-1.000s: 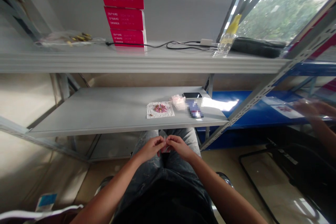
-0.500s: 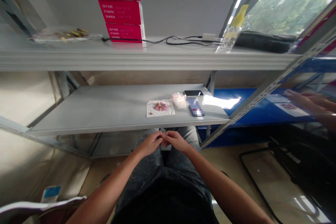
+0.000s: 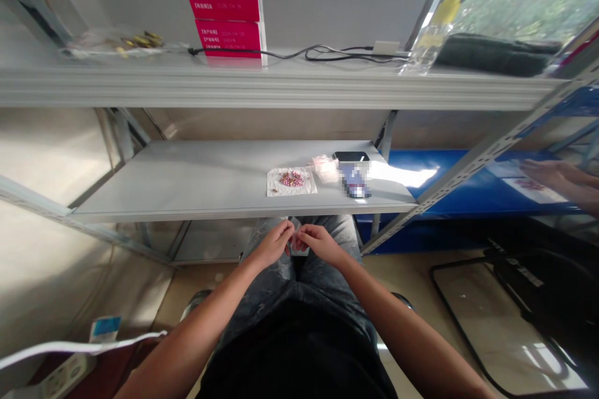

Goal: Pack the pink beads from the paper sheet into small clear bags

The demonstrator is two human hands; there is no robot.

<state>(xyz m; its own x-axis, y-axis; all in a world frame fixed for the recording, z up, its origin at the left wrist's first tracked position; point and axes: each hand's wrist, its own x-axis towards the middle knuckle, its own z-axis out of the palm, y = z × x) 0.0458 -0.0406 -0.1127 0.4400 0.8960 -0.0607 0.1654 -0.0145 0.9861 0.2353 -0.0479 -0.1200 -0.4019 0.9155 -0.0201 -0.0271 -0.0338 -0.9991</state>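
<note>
Over my lap, just below the front edge of the grey shelf [image 3: 187,190], my left hand [image 3: 277,243] and my right hand [image 3: 318,242] meet with fingers pinched. Between the fingertips is something small, pale and see-through, too small to name. Above them on the shelf lies a crumpled white sheet [image 3: 304,187] bearing a heap of pink and gold beads [image 3: 292,179]. To its right is a small clear plastic bag [image 3: 324,168] with pinkish contents. A dark phone [image 3: 352,156] and a blurred-out blue item [image 3: 355,181] lie beyond the bag.
The upper shelf [image 3: 281,90] carries stacked red boxes [image 3: 227,0], a black cable [image 3: 285,55], a clear bottle with a yellow top [image 3: 433,31] and a dark folded cloth [image 3: 496,53]. At right, another person's hand [image 3: 561,177] is over a blue shelf [image 3: 468,193], near a metal upright.
The view has shifted slightly, so the shelves appear higher and further right. My fingertips have drawn slightly apart, showing more of the see-through thing.
</note>
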